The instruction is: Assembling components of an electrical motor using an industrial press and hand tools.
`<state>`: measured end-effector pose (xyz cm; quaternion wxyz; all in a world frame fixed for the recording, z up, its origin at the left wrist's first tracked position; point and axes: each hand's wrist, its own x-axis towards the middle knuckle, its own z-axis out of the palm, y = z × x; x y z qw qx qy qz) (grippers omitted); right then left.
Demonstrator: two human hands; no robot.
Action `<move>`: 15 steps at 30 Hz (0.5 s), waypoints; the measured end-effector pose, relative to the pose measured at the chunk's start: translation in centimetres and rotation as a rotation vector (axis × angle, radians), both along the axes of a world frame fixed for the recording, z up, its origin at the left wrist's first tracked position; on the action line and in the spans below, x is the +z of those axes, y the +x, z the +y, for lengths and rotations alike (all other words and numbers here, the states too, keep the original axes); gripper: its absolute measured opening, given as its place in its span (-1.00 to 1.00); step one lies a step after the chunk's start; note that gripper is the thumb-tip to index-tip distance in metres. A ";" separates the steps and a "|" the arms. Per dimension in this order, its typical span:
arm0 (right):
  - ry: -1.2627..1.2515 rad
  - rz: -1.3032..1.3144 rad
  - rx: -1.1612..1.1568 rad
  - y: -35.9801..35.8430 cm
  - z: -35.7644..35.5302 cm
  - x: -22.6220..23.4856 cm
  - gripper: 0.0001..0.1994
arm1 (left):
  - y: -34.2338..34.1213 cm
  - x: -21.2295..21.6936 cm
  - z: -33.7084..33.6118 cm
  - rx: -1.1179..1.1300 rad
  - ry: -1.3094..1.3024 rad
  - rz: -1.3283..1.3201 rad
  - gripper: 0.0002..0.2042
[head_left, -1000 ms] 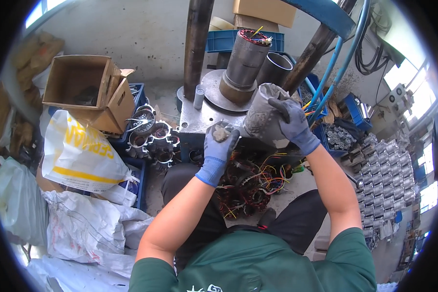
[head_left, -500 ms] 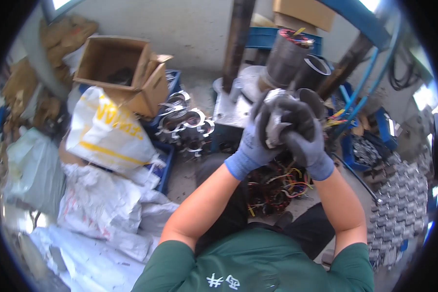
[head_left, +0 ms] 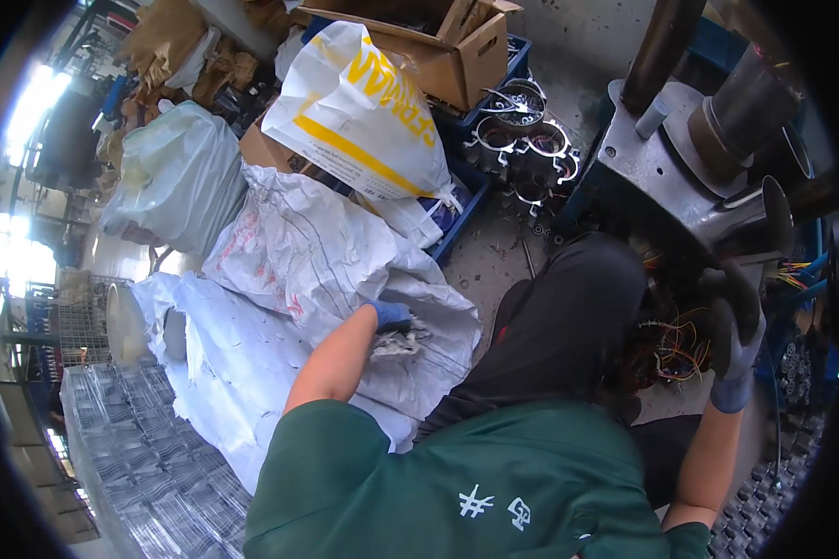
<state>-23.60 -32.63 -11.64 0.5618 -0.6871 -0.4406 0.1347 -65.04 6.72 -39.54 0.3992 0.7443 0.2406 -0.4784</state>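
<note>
My left hand [head_left: 391, 317], in a blue-cuffed glove, reaches into the mouth of a crumpled white woven sack [head_left: 312, 242]. Its fingers are mostly hidden. Crumpled grey-white material [head_left: 399, 343] lies right below the hand, inside the sack's opening. My right hand [head_left: 738, 326], gloved in dark grey and blue, is at the right, beside a tangle of motor windings with coloured wires [head_left: 676, 340] and below a shiny metal cylinder [head_left: 760, 222]. Its dark fingers curve, but blur hides whether anything is in them.
A metal stand [head_left: 657, 154] holds a tall dark cylinder [head_left: 746, 102]. Ring-shaped metal parts [head_left: 536, 149] lie near a cardboard box [head_left: 429, 65]. A white-and-yellow bag [head_left: 359, 112] and a pale plastic bag [head_left: 177, 172] stand left. Wrapped stacked metal parts [head_left: 149, 447] are at lower left.
The view has swung left. My hands, earlier together around a crumpled grey-white thing before the stand, have parted: the left went down to the white sack, the right stays near the stand.
</note>
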 end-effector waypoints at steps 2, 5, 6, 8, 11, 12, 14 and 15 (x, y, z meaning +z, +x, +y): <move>-0.046 0.086 -0.016 0.8 -1.3 -2.0 -0.52 | -9.9 -7.9 3.7 -0.261 0.152 0.088 -0.68; -0.112 0.211 -0.105 0.3 -3.6 -3.1 -0.51 | -11.7 -6.8 6.0 -0.028 0.443 0.200 -0.66; -0.132 0.186 -0.131 0.6 -4.4 -3.7 -0.51 | -12.1 -6.2 7.0 0.018 0.540 0.212 -0.65; -0.177 0.152 -0.188 0.7 -5.5 -4.2 -0.52 | -12.9 -4.8 8.6 0.092 0.707 0.227 -0.64; -0.193 0.127 -0.249 1.0 -7.0 -5.2 -0.51 | -14.1 -2.0 11.5 0.177 0.886 0.271 -0.61; -0.195 0.098 -0.262 1.2 -7.4 -5.4 -0.51 | -14.3 -1.4 12.2 0.197 0.928 0.280 -0.61; -0.183 0.079 -0.273 1.6 -8.5 -5.7 -0.51 | -15.0 -0.1 13.4 0.228 0.995 0.309 -0.59; -0.173 0.053 -0.282 1.7 -8.9 -5.6 -0.52 | -15.3 0.4 13.7 0.243 1.013 0.320 -0.58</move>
